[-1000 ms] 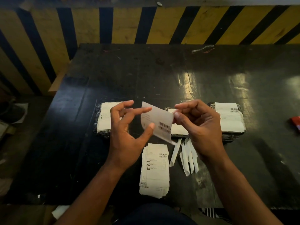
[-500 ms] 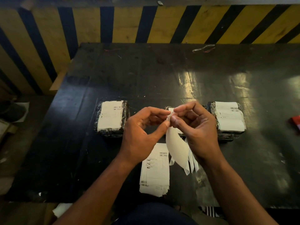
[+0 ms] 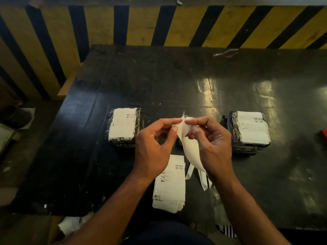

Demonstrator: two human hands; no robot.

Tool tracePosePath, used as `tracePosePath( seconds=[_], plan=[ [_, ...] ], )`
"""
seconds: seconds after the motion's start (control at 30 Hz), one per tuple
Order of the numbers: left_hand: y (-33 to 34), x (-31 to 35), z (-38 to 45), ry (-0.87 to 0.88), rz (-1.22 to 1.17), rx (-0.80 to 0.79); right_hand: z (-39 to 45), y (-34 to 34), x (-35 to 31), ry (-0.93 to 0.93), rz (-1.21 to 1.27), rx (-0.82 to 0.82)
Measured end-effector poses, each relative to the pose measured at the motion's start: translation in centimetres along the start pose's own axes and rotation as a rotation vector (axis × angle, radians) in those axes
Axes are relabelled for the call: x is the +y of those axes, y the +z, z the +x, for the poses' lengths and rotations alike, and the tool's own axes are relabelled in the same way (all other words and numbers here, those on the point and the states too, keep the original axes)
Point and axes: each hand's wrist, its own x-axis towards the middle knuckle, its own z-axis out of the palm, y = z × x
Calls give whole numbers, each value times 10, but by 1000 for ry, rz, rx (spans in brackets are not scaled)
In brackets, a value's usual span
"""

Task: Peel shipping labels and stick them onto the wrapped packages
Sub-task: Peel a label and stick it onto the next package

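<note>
Evidently a label (image 3: 190, 152) is being peeled from its backing: its top corner is pinched by both hands, left hand (image 3: 152, 147) and right hand (image 3: 212, 145), above the surface's (image 3: 177, 76) near middle. Its long axis hangs roughly upright, lower end toward the near edge. Next, full separation is judged necessary, then pressing onto the middle package (image 3: 190, 117), mostly hidden.

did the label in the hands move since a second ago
Yes. The label was held up flat with its barcode showing, level with the packages; now it hangs down between the left hand and right hand, blank side showing, over the label stack.
</note>
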Motion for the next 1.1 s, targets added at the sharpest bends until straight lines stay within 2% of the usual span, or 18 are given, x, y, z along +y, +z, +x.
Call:
tracePosePath(
  seconds=[0.13, 0.27, 0.47, 0.7, 1.1],
  plan=[
    [1, -4, 0, 36, 31, 20, -6, 2, 5, -19, -8, -43],
    [3, -5, -1, -19, -44, 70, -7, 4, 7, 50, 35, 67],
    [12, -9, -2, -104, -136, 108, -7, 10, 13, 30, 8, 135],
    [4, -21, 6, -151, -91, 163, -3, -1, 31, 55, -32, 205],
    [-41, -76, 3, -274, 47, 174, 0, -50, 81, 242, -81, 330]
  ],
)
